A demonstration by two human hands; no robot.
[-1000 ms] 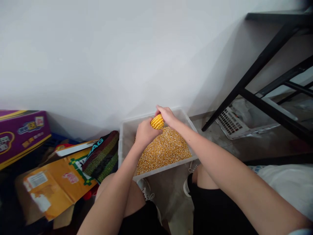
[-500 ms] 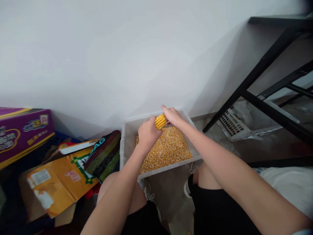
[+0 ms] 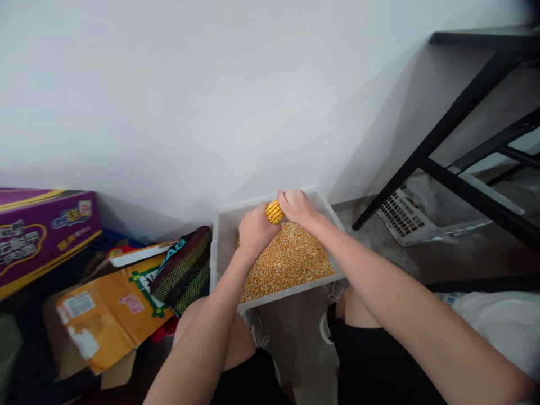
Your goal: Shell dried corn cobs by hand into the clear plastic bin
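Note:
A yellow ear of corn, its rows of kernels showing, is held over a white plastic bin. My left hand is wrapped round its left part, hiding that end. From the other side my right hand is closed against the right end of the ear, fingers curled; its grip is partly hidden. Loose corn kernels lie heaped in the bin below both hands.
A white wall rises behind the bin. To the left are a purple box, a flattened orange carton and a mesh bag. On the right stand a black metal frame and a white basket.
My right hand has come down and closed in on the ear's right end, its thumb no longer raised. My left hand keeps its hold. The view has shifted slightly.

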